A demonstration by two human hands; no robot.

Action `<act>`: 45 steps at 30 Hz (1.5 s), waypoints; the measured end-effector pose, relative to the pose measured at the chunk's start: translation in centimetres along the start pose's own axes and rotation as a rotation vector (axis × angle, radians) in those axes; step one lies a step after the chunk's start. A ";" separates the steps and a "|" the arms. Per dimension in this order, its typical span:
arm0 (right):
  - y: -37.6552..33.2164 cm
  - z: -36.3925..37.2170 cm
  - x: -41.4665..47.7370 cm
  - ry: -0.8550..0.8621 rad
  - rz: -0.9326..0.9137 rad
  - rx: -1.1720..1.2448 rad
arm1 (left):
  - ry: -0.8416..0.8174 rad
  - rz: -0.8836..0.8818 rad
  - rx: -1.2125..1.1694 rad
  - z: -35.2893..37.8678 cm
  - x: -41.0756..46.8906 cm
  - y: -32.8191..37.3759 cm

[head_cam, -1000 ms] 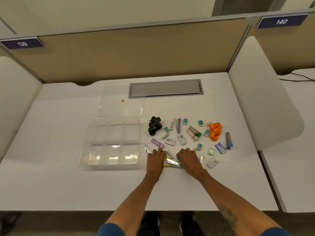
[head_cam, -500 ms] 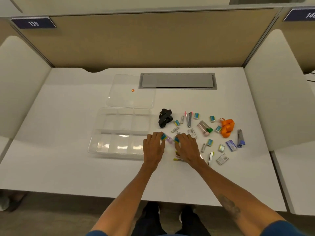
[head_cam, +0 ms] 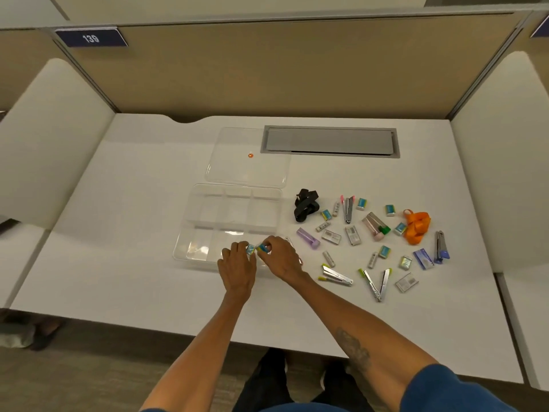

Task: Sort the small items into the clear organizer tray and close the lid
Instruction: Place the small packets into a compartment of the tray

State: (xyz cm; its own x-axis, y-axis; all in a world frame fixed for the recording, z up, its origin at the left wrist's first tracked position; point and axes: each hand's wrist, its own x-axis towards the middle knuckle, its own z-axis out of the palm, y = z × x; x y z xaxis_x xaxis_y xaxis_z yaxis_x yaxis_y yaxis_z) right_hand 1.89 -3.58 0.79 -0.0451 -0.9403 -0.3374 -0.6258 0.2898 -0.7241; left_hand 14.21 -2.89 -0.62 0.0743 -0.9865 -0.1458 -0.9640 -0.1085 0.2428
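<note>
Holding small things, both hands sit over the near right corner of the clear organizer tray (head_cam: 205,221). The left hand (head_cam: 237,270) has its grip pinched on a small blue box (head_cam: 250,249). The right hand (head_cam: 280,258) has its grip pinched on a second small blue box (head_cam: 263,248). The two boxes are just beside each other, above the tray's near row of little spaces. I cannot tell which space they are over.

The tray sits on the white tabletop (head_cam: 118,263) and its spaces look bare. Its clear lid (head_cam: 237,171) lies flat on the tabletop, just behind the tray, with a tiny orange dot (head_cam: 250,155) on it.

To the right of the tray, many small things are spread out. A black strap (head_cam: 306,205) lies nearest the tray's far corner. A purple case (head_cam: 308,238) lies near the right hand. An orange ribbon (head_cam: 417,227) is farther right. A blue stapler (head_cam: 440,248) lies near the ribbon. Two silver staplers (head_cam: 337,276) (head_cam: 377,283) with yellow tips lie close to the front edge. More small blue boxes, like one (head_cam: 385,251) in the middle, are mixed in.
</note>
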 end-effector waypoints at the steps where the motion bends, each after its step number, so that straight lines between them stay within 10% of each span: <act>1: 0.0 0.0 0.0 -0.005 -0.004 -0.008 | -0.010 0.002 -0.005 0.0 0.0 0.0; 14: 7.6 -6.9 -1.5 0.213 0.145 -0.021 | 0.101 0.213 0.000 0.3 0.5 5.5; 23: 16.7 -13.9 -3.4 0.424 0.360 -0.200 | -0.117 0.429 -0.052 1.7 3.4 12.9; 45: 22.2 -15.4 -2.6 0.220 0.289 -0.378 | -0.273 0.318 -0.122 6.0 8.0 22.5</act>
State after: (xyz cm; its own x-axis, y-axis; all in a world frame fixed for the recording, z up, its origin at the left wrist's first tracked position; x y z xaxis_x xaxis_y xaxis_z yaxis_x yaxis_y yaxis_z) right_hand -23.90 2.52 -5.13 -0.3946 -0.8585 -0.3276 -0.7990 0.4967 -0.3390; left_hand -8.38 -12.52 -2.11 -0.3072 -0.9065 -0.2896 -0.8895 0.1653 0.4261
